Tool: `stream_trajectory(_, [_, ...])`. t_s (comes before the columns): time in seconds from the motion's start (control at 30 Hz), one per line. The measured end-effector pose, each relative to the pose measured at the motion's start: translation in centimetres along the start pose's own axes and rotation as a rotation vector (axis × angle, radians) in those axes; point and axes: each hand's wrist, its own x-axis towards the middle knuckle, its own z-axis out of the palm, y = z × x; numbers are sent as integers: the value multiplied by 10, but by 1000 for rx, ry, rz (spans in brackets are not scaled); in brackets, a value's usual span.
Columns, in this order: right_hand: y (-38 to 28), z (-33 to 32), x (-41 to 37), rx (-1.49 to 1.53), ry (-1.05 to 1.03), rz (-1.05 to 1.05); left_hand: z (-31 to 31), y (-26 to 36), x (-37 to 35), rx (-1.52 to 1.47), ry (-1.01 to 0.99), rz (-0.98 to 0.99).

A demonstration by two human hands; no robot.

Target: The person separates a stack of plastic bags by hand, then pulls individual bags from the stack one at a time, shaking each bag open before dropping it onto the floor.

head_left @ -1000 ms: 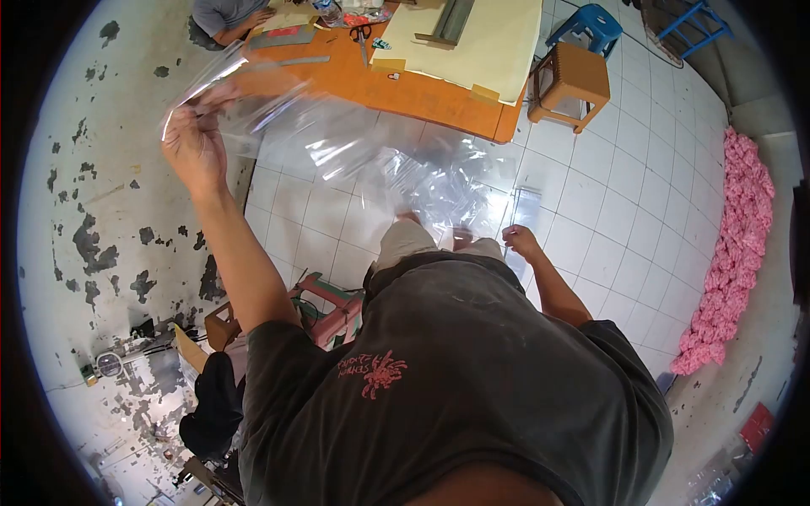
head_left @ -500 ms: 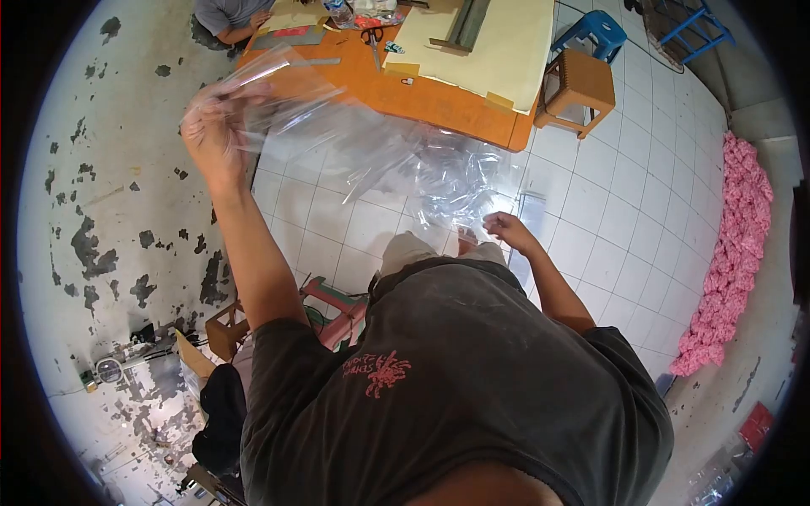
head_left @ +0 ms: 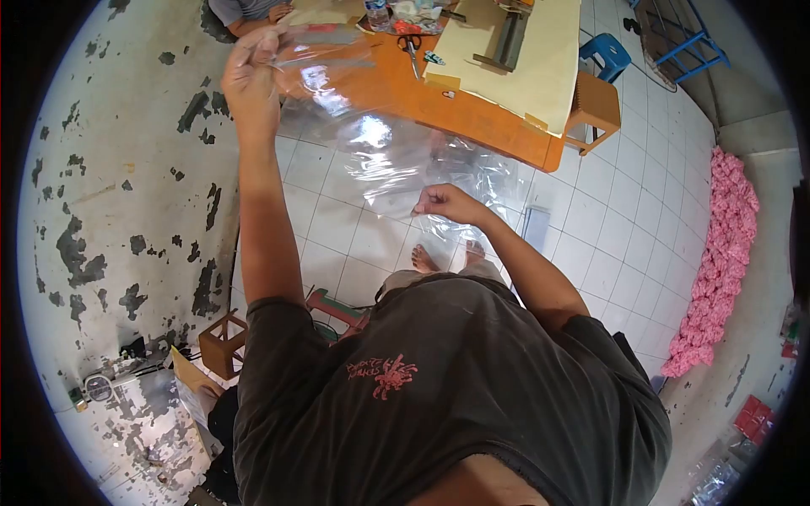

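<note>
A sheet of clear plastic film (head_left: 371, 160) stretches in front of me, shiny and wrinkled, with light glinting off it. Raised at the upper left, my left hand (head_left: 255, 72) pinches one end of the film between thumb and fingers. My right hand (head_left: 447, 203) is closed on the film's near edge, lower and closer to my body. Beyond my right hand the plastic hangs loose and crumpled over the tiled floor, close to the table's edge. The table and tiles show through it.
An orange table (head_left: 472, 126) holds scissors (head_left: 410, 52), a water bottle (head_left: 376, 15), a cream sheet (head_left: 540, 76) and a metal bar (head_left: 508, 40). Stools, one brown (head_left: 596, 105) and one blue (head_left: 606, 56), stand right. Another person's hand (head_left: 279, 12) rests at the far left. Pink bundles (head_left: 717, 261) line the wall.
My left hand has moved up and right with the film. My right hand has come left and up and now grips the film's edge. The plastic is spread more between them.
</note>
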Motion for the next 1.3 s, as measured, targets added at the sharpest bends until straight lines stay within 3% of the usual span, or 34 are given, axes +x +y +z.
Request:
stream_trajectory(0.07, [-29,14,-4,422,-60,-15,-27,-29,-8,58,55,-28])
stream_trajectory(0.1, [-38,15,-3,418,-64,-4,-39,-38,-18,55,66,-33])
stream_trajectory(0.17, [-54,11,2,460,206,34,-57,-54,-36,279,83,-201])
stream_trajectory(0.2, [-72,7,4,563,229,1,-58,-56,-49,312,129,-435])
stream_trajectory(0.27, [-103,-4,16,611,215,-85,-65,-101,-97,434,206,-247])
stream_trajectory(0.33, [-133,-10,29,661,200,-178,-73,-122,-151,427,355,-514])
stream_trajectory(0.4, [-158,-9,40,631,205,-261,-62,-89,-186,239,321,-812])
stream_trajectory(0.47, [-170,0,46,564,211,-225,-50,-66,-217,-118,227,-977])
stream_trajectory(0.53, [-170,12,49,498,207,-184,-21,-49,-234,-432,-9,-999])
stream_trajectory(0.57, [-166,20,49,426,190,-122,-11,-47,-234,-432,-2,-996])
stream_trajectory(0.63, [-157,29,48,350,161,-64,-2,-41,-231,-902,-51,-1066])
stream_trajectory(0.67, [-152,29,45,234,150,-56,-2,-34,-222,-901,-47,-1065])
stream_trajectory(0.7, [-155,33,39,118,145,-48,-1,-23,-206,-1202,-20,-972])
stream_trajectory(0.73, [-159,37,31,313,19,-110,0,-16,-193,-1500,8,-861])
stream_trajectory(0.9, [-107,43,-19,223,-25,-113,-15,-22,-145,-1500,-7,-775])
stream_trajectory(0.97, [-64,33,-46,-172,31,-13,-26,-25,-124,-1517,-3,-756])
stream_trajectory(1.03, [-14,28,-73,-149,63,119,-40,-24,-102,-1442,12,-686])
stream_trajectory(1.13, [55,18,-115,-355,94,186,-57,-15,-65,-1323,-20,-647])
stream_trajectory(1.2, [101,16,-140,-391,174,384,-67,-8,-40,-1299,-87,-619])
stream_trajectory(1.23, [126,13,-150,-386,178,383,-69,-3,-29,-1276,-147,-583])
stream_trajectory(1.3, [170,11,-163,-432,186,627,-69,11,-8,-1233,-192,-541])
